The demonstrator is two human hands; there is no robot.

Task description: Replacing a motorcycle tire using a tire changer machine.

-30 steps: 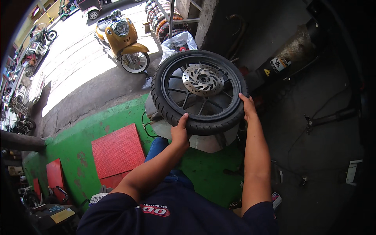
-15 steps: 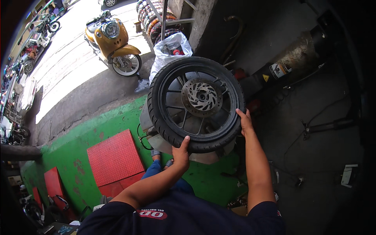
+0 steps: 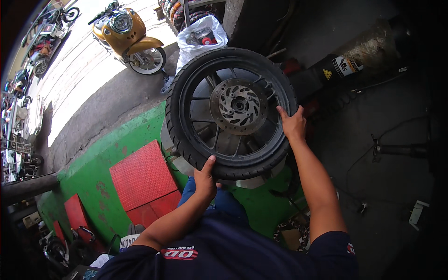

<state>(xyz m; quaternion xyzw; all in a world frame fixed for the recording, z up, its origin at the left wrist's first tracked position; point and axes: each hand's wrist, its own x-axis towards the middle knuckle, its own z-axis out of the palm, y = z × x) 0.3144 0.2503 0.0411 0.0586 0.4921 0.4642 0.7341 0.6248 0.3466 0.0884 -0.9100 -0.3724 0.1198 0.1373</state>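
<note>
gripping the wheel (image 3: 239, 106) by its edge, left hand (image 3: 205, 180) and right hand (image 3: 294, 125) had brought it closer; two-handed control appeared sound.

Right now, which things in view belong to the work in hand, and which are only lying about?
In the work:
- motorcycle wheel, gripped at its edge by the left hand and right hand
- brake disc, on the wheel
- pale metal stand beneath, probably

Only about:
- yellow scooter, parked
- white plastic bag
- red tread plate
- stacked tyres
</note>
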